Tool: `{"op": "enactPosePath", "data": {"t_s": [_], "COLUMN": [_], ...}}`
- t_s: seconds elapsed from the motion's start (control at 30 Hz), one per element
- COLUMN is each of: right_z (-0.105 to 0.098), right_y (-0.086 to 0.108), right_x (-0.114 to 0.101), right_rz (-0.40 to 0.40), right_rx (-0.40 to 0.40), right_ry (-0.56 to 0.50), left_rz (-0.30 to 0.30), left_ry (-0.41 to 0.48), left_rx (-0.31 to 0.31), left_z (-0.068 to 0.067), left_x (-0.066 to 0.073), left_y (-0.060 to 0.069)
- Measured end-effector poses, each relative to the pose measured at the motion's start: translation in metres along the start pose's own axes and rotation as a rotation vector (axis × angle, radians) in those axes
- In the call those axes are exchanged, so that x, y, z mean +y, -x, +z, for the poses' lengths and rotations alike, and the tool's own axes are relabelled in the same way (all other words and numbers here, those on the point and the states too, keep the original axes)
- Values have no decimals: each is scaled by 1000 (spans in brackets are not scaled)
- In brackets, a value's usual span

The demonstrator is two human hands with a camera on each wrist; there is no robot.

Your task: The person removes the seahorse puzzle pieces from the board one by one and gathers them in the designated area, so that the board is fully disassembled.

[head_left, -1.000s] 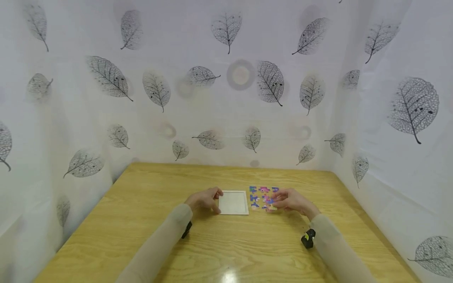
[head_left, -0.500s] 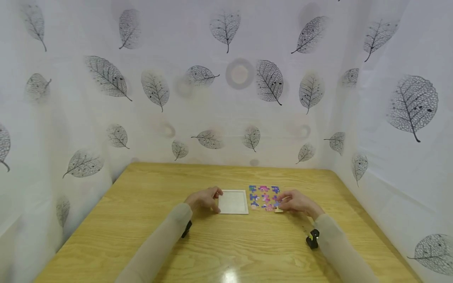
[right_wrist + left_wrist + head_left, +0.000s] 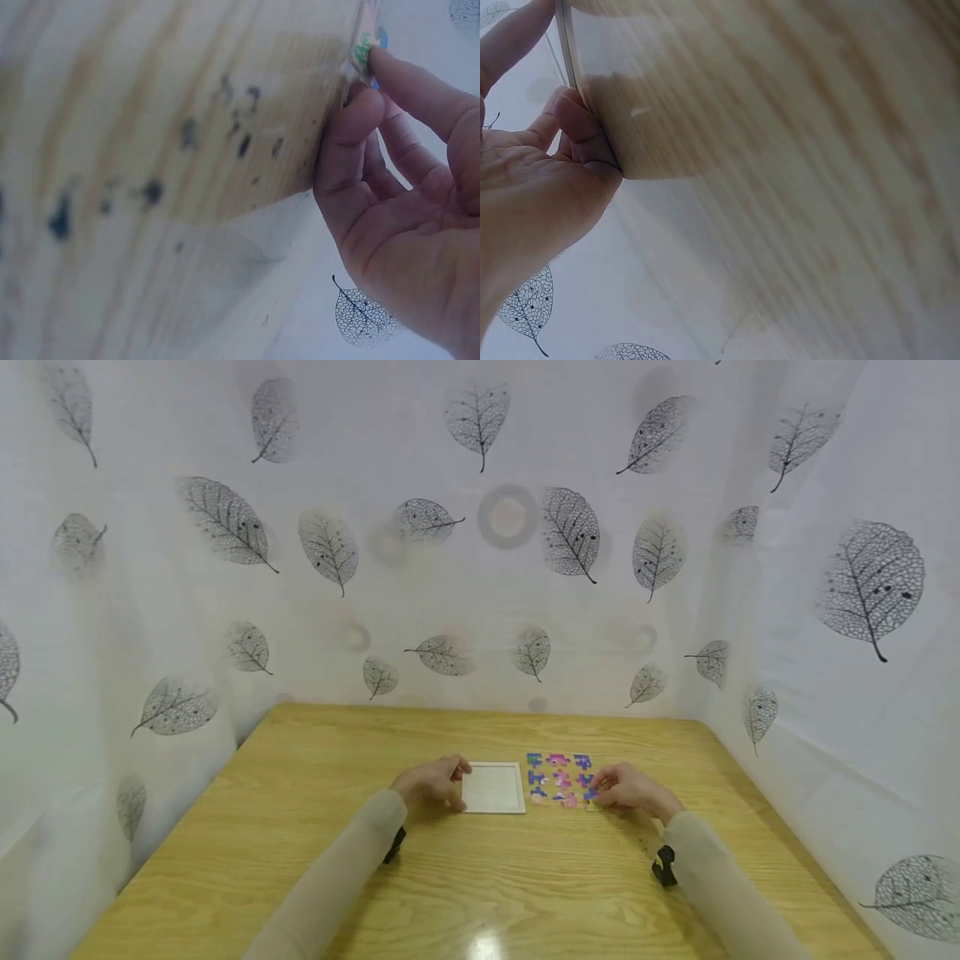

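Note:
A shallow white square puzzle tray (image 3: 493, 788) lies flat on the table. My left hand (image 3: 433, 782) holds its left side, thumb near the front corner and fingers near the back one; the left wrist view shows fingers (image 3: 581, 127) against the tray's thin edge. Right of the tray, several colourful jigsaw pieces (image 3: 561, 779) lie in rows with small gaps. My right hand (image 3: 633, 790) is at the front right of these rows, pinching a jigsaw piece (image 3: 364, 49) between thumb and fingertips, low over the tabletop. Fingers partly cover that piece, and its picture is hard to make out.
The wooden table (image 3: 465, 877) extends on all sides of the tray and pieces. White curtains (image 3: 465, 593) printed with grey leaves hang behind and beside it. A black wrist strap (image 3: 663, 866) sits on the right wrist.
My right hand has shifted slightly right, away from the middle of the rows, with the jigsaw piece, which now sits lower beside the others. My left hand and the tray have stayed put.

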State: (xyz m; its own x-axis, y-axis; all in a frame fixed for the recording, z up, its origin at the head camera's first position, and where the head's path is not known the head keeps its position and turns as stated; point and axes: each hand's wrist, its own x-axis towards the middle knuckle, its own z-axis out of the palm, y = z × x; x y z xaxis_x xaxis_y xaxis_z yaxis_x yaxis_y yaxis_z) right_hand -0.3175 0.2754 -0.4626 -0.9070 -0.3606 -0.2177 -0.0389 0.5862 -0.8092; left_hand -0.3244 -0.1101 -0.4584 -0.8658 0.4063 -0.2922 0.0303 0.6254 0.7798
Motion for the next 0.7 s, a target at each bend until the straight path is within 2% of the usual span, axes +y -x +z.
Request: {"op": "enactPosePath", "data": {"t_s": [0.47,0.7], "right_z": [-3,-3], "right_y": [-2,-1], "right_x": [1,3], "right_rz": [10,12], "right_rx": [8,-35], "right_ry": [-19,-37], "left_rz": [15,16], "left_ry": [-13,-19], "left_rx": [0,-11], "left_z": [-2,-1], "left_x": [1,1], "left_y": [0,0]}}
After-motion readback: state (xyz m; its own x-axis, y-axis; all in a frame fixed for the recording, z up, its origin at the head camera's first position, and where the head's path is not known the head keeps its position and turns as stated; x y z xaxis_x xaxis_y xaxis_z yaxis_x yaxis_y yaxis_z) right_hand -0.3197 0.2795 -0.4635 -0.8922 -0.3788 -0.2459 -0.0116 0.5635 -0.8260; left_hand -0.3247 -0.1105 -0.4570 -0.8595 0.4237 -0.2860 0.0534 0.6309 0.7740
